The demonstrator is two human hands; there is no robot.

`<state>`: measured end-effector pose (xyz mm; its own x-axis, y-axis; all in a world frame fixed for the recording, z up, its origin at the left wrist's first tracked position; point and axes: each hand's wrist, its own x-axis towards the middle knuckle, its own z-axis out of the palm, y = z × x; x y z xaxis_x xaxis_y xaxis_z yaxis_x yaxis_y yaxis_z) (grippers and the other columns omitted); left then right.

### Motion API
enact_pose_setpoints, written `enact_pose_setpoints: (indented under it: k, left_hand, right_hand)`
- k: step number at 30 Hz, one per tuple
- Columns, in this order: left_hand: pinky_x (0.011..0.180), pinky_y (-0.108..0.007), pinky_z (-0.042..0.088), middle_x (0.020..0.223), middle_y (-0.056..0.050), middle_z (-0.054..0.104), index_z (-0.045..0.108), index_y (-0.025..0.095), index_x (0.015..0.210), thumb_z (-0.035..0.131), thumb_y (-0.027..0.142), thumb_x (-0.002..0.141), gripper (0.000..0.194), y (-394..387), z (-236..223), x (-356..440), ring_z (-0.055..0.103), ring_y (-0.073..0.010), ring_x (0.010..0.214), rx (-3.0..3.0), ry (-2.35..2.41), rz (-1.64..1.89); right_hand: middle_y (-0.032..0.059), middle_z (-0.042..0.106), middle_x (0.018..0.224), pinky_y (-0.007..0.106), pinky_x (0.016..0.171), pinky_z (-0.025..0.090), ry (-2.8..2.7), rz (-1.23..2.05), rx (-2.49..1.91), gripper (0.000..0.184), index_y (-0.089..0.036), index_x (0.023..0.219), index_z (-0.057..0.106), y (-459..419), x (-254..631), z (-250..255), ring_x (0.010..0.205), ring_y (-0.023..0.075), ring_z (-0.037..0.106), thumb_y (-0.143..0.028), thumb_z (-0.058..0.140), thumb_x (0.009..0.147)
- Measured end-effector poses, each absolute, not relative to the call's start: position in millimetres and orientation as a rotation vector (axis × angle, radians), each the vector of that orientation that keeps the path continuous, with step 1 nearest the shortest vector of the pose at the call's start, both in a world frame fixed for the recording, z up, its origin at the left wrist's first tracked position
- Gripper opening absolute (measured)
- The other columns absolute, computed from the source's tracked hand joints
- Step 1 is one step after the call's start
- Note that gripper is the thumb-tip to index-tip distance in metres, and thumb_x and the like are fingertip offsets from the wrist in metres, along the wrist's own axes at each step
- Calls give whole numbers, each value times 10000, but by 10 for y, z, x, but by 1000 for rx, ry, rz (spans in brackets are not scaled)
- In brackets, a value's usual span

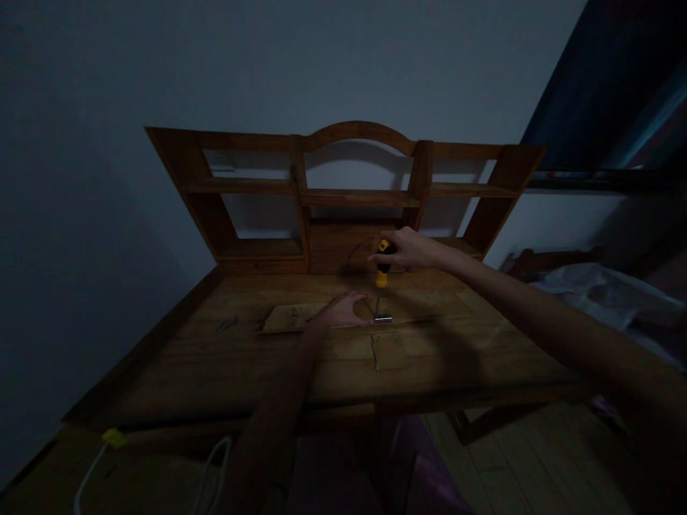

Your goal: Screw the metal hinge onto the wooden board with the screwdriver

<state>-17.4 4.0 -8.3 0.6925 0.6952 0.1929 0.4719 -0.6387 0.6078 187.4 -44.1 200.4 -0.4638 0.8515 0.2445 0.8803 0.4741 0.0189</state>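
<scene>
My right hand (405,247) is wrapped round the yellow-and-black handle of a screwdriver (383,266). Its shaft points down, the tip meeting or close to a small shiny metal piece, hinge-like (383,318), at the edge of a flat wooden board. My left hand (346,311) lies on the wooden board (293,317), thumb and fingers apart, just left of the metal piece. Some fingertips are hard to make out in the dim light. A small square wooden piece (390,350) lies on the desk in front of the metal piece.
The wooden desk (215,379) carries a shelf unit (357,197) along its back, against the wall. Several small metal-looking items (227,323) lie to the left. A white cable (217,458) hangs below the front edge. Clear plastic sheeting (606,293) is at the right.
</scene>
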Motion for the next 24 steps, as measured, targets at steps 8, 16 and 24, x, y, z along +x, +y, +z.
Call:
enact_pose_setpoints:
  k: [8,16,24]
  left_hand:
    - [1082,-394,409,1347,-96,569,568,224,1344,801,560,636,818,49,-86,-182,542,-295,1228,2396,872,573]
    - [1056,-391,424,1320,-102,578,570,228,1342,823,541,612,834,101,-161,-173,556,-286,1197,2394,877,594]
    - [1033,-382,440,1278,-87,600,567,247,1350,817,555,616,834,89,-141,-181,575,-277,1159,2401,858,603]
  right_hand:
    - [88,663,1059,298,730,451,-2632,253,-1252,566,-171,1177,546,-433,1915,2078,900,216,616,-624,585,839]
    - [103,667,820,312,682,408,-2570,-183,-1459,554,-151,972,609,-424,1940,2057,782,243,621,-685,554,835]
    - [69,681,1043,287,725,441,-2695,214,-1245,528,-189,1200,578,-403,1998,2115,864,204,630,-561,633,830]
